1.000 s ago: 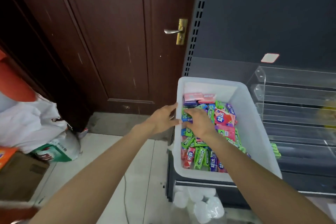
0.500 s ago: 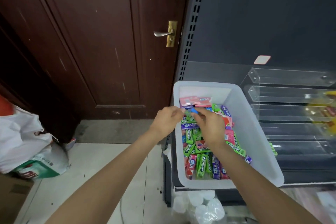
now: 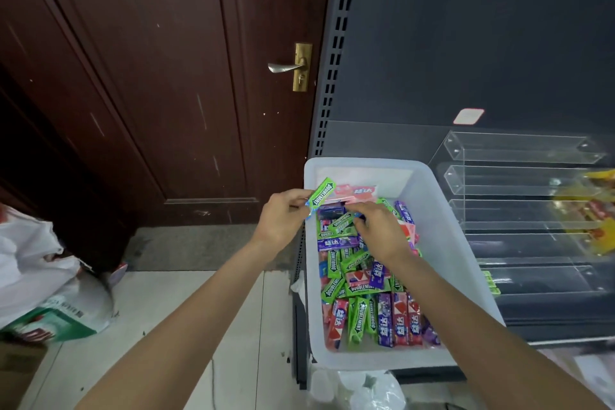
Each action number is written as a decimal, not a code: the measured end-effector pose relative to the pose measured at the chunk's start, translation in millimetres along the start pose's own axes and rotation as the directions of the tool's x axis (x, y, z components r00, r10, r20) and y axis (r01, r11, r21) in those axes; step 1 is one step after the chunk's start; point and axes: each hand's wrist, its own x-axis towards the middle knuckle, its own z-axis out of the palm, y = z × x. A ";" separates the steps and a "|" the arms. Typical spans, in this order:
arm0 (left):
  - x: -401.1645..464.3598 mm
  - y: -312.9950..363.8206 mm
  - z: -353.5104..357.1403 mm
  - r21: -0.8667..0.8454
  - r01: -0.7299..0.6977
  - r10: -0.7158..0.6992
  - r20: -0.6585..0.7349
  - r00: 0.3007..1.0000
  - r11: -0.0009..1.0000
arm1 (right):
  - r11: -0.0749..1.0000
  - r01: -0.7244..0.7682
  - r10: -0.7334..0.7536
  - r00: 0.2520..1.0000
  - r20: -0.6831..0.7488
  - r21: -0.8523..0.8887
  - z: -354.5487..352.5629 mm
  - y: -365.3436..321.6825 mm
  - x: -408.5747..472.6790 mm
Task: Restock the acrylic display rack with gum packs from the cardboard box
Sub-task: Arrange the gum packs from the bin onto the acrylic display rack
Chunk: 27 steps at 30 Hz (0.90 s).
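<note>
A white plastic bin [image 3: 452,263] full of loose gum packs [image 3: 362,309], green, purple and red, sits on the dark shelf. My left hand [image 3: 283,220] pinches a green Doublemint pack [image 3: 321,194] just above the bin's left rim, with a bit of blue wrapper under it. Over the far part of the pile, my right hand [image 3: 379,230] has its fingers curled down among the packs; what it holds is hidden. The clear acrylic rack [image 3: 519,210] stands to the bin's right, its tiers mostly bare.
A brown door [image 3: 186,83] with a brass handle [image 3: 293,66] stands behind the bin. White bags [image 3: 50,280] lie on the floor at left. Yellow and red packets [image 3: 589,206] blur at the rack's right. Crumpled plastic [image 3: 366,389] lies below the shelf.
My left hand has lifted a green pack out of the bin, so it now stands above the left rim. My right hand stayed over the pile. The camera has shifted slightly.
</note>
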 end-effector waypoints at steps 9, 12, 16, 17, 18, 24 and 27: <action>-2.3 -0.5 -25.4 0.164 -0.082 0.089 -0.034 0.995 0.983 | 0.896 0.136 -0.033 0.970 0.242 -0.423 0.4 -1.1 28.1; -7.3 4.7 -21.3 0.151 -0.093 0.096 -0.014 0.995 0.984 | 0.891 0.092 0.029 0.966 0.257 -0.445 -3.1 -1.6 25.9; -14.3 12.0 -4.6 0.120 -0.091 0.092 -0.007 0.996 0.989 | 0.972 -0.020 0.063 0.982 0.177 -0.235 -18.6 7.5 7.5; -16.5 15.3 2.5 0.109 -0.092 0.093 -0.002 0.996 0.990 | 0.989 -0.068 0.083 0.990 0.114 -0.130 -26.1 12.7 1.4; -18.6 19.2 11.2 0.104 -0.099 0.099 0.001 0.995 0.990 | 0.994 -0.106 0.107 0.993 0.047 -0.024 -35.2 19.6 -5.2; -29.2 55.1 96.2 0.066 -0.088 0.086 0.036 0.996 0.994 | 0.911 -0.101 0.179 0.970 -0.163 0.401 -110.6 84.1 -53.5; -33.6 73.9 151.2 0.014 -0.106 0.105 0.052 0.993 0.994 | 0.906 -0.105 0.179 0.973 -0.146 0.410 -142.9 131.2 -73.1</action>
